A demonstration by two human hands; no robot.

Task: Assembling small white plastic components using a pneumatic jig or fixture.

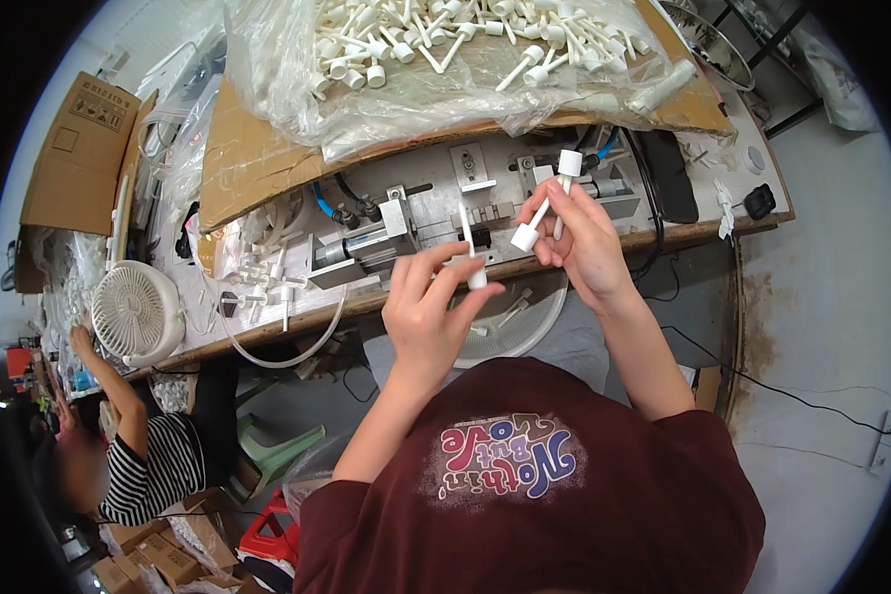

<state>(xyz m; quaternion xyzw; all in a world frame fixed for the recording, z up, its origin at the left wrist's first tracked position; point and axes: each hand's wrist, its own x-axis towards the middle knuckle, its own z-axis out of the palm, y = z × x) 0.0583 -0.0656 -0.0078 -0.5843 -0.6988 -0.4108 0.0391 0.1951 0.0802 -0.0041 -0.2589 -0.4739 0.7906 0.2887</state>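
My left hand (424,312) pinches a white capped stick (468,233) by its cap, with the thin end pointing away from me. In the fingers of my right hand (589,238) are two more of these white sticks, one with its cap (569,163) up and the other with its cap (525,237) down to the left. Both hands hover over the near edge of the bench, in front of a metal clamping jig (480,213) with a cylinder (366,243) at its left side. Below them, over my lap, sits a round white basket (544,332) holding a few white pieces.
A large pile of white capped sticks (436,40) lies on clear plastic over cardboard (257,168) behind the jig. To the left are a white fan (137,315) and loose white parts (257,282). Another person in a striped shirt (158,460) works at far left. Black cables (653,213) hang at right.
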